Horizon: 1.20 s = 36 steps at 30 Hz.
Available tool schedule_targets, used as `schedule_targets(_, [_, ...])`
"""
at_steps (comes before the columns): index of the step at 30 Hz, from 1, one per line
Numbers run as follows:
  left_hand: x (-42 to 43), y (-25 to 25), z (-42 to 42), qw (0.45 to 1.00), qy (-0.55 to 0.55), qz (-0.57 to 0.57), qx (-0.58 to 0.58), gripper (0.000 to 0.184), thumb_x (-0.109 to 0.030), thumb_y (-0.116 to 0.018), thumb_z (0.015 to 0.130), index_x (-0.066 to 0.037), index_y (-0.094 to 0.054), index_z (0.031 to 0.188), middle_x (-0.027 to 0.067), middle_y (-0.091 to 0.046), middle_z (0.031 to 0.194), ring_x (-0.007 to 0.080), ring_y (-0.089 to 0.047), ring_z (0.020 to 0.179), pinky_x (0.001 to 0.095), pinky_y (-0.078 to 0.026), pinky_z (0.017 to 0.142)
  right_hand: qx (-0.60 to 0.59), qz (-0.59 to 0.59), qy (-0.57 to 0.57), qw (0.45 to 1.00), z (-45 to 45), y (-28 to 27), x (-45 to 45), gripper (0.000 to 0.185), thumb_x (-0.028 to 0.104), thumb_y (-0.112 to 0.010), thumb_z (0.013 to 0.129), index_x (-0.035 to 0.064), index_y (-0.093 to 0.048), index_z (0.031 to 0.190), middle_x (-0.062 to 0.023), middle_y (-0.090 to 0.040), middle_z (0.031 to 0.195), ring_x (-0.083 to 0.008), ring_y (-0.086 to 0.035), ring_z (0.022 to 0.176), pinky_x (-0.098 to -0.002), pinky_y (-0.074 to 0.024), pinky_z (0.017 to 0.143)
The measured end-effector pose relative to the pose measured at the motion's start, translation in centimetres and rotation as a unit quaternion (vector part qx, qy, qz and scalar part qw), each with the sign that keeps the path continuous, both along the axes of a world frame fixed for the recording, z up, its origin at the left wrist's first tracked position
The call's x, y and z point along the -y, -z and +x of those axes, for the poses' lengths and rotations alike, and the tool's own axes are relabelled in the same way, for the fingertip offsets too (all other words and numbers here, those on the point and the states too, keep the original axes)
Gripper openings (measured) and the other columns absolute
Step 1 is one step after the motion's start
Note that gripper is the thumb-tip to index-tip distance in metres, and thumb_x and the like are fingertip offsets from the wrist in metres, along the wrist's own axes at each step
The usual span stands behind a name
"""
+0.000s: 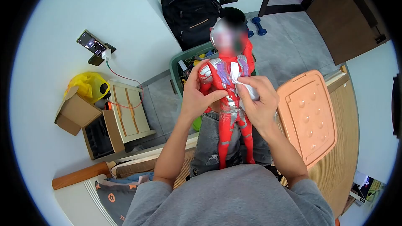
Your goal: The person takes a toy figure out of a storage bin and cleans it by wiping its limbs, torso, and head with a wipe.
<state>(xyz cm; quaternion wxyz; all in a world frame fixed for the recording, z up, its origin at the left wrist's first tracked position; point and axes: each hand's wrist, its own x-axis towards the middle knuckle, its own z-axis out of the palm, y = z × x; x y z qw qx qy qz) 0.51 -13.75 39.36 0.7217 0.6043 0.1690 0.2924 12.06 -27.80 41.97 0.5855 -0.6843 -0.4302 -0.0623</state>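
A large red and silver toy figure point(226, 132) with purple patches on its chest stands upright before my lap, its head blurred. My left hand point(200, 93) grips the figure's shoulder and side, with the thumb across its waist. In my right hand point(260, 98) is a white cloth or tissue point(235, 72), pinched between thumb and fingers and pressed against the figure's chest. Clear wrapping seems to circle the figure's waist.
Behind the figure is a green bin point(178, 65) of assorted items, with a black backpack point(190, 12) beyond. An orange lid point(307, 117) lies at right on a woven mat point(341, 129). Blue dumbbells point(259, 26), a small drawer cabinet point(127, 111) and a cardboard box point(113, 132) stand around.
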Motion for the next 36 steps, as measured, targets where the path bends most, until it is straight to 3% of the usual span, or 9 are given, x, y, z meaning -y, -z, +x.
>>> schedule_targets(5, [-0.1, 0.0, -0.1, 1.0, -0.004, -0.02, 0.017, 0.091, -0.016, -0.09, 0.068, 0.001, -0.039, 0.141, 0.0113, -0.056, 0.129, 0.0193, -0.057, 0.119, 0.0335, -0.048, 0.1, -0.015, 0.014, 0.022, 1.0, 1.6, -1.5, 0.1, 0.015, 0.008, -0.076, 0.079, 0.0034, -0.072, 0.093, -0.0121, -0.068, 0.087, -0.0231, -0.067, 0.076, -0.0303, -0.0504, 0.067])
schedule_targets(7, [-0.4, -0.5, 0.1, 0.999, -0.004, -0.024, 0.026, 0.082, -0.02, -0.089, 0.071, 0.0, -0.042, 0.135, 0.0094, -0.058, 0.123, 0.0171, -0.059, 0.112, 0.0313, -0.05, 0.095, -0.012, 0.026, 0.039, 0.999, 2.5, -2.3, -0.5, 0.014, 0.008, -0.075, 0.081, 0.0027, -0.072, 0.093, -0.0121, -0.068, 0.088, -0.0228, -0.067, 0.076, -0.0308, -0.0504, 0.067])
schedule_targets(11, [-1.5, -1.6, 0.7, 0.999, 0.007, -0.007, -0.04, 0.07, -0.022, -0.087, 0.073, -0.003, -0.044, 0.125, 0.0085, -0.059, 0.116, 0.0141, -0.061, 0.103, 0.0294, -0.052, 0.09, 0.038, -0.033, -0.051, 0.997, 4.0, -4.4, -1.8, 0.013, 0.01, -0.073, 0.081, 0.0049, -0.072, 0.094, -0.0115, -0.066, 0.085, -0.026, -0.066, 0.076, -0.0332, -0.0506, 0.067])
schedule_targets(13, [-1.4, -2.6, 1.0, 0.996, 0.045, -0.05, -0.066, 0.062, -0.02, -0.085, 0.075, -0.006, -0.043, 0.118, 0.0076, -0.06, 0.11, 0.0117, -0.061, 0.098, 0.0285, -0.052, 0.086, 0.043, -0.055, -0.065, 0.995, 4.1, -4.3, -2.8, 0.013, 0.012, -0.072, 0.081, 0.0053, -0.072, 0.092, -0.0121, -0.066, 0.083, -0.0276, -0.066, 0.074, -0.0347, -0.0507, 0.066])
schedule_targets(17, [-1.0, -2.1, 1.3, 0.996, 0.043, -0.044, -0.06, 0.062, -0.02, -0.085, 0.074, -0.006, -0.042, 0.117, 0.0074, -0.06, 0.108, 0.0113, -0.061, 0.098, 0.0283, -0.053, 0.084, 0.021, -0.132, -0.066, 0.989, 5.4, -4.0, -3.6, 0.015, 0.017, -0.072, 0.078, 0.0049, -0.073, 0.086, -0.0139, -0.065, 0.077, -0.0308, -0.065, 0.071, -0.038, -0.0507, 0.064])
schedule_targets(24, [-0.2, -3.4, 1.4, 0.996, 0.055, -0.04, -0.059, 0.065, -0.015, -0.084, 0.076, -0.005, -0.038, 0.12, 0.0094, -0.061, 0.106, 0.012, -0.063, 0.093, 0.0285, -0.055, 0.081, 0.059, -0.161, -0.027, 0.985, 5.4, -5.2, -3.0, 0.015, 0.018, -0.072, 0.076, 0.005, -0.074, 0.082, -0.013, -0.061, 0.071, -0.0312, -0.063, 0.067, -0.0387, -0.0493, 0.06])
schedule_targets(27, [0.3, -3.9, 1.4, 0.996, 0.056, -0.034, -0.053, 0.064, -0.014, -0.083, 0.076, -0.004, -0.037, 0.119, 0.0104, -0.062, 0.106, 0.0125, -0.064, 0.091, 0.0287, -0.055, 0.08, 0.056, -0.133, -0.071, 0.987, 4.3, -6.0, -2.8, 0.012, 0.016, -0.07, 0.078, 0.0055, -0.074, 0.083, -0.0115, -0.061, 0.073, -0.0301, -0.063, 0.066, -0.0386, -0.0489, 0.059])
schedule_targets(30, [0.5, -4.2, 1.3, 0.997, 0.054, -0.02, -0.05, 0.063, -0.014, -0.083, 0.076, -0.004, -0.037, 0.119, 0.0109, -0.062, 0.105, 0.0125, -0.064, 0.091, 0.0289, -0.055, 0.079, 0.096, -0.145, -0.086, 0.981, 4.4, -6.3, -2.8, 0.012, 0.016, -0.068, 0.081, 0.0063, -0.073, 0.086, -0.0096, -0.062, 0.075, -0.0293, -0.063, 0.066, -0.0389, -0.0493, 0.06])
schedule_targets(36, [0.6, -4.2, 1.1, 0.996, 0.067, -0.01, -0.066, 0.058, -0.008, -0.079, 0.079, -0.006, -0.038, 0.12, 0.0064, -0.058, 0.108, 0.0102, -0.06, 0.098, 0.0278, -0.053, 0.084, 0.241, -0.292, -0.118, 0.918, 4.7, -8.8, -3.4, 0.015, 0.015, -0.064, 0.088, 0.0089, -0.073, 0.098, -0.0102, -0.068, 0.083, -0.0296, -0.065, 0.071, -0.0398, -0.0507, 0.062])
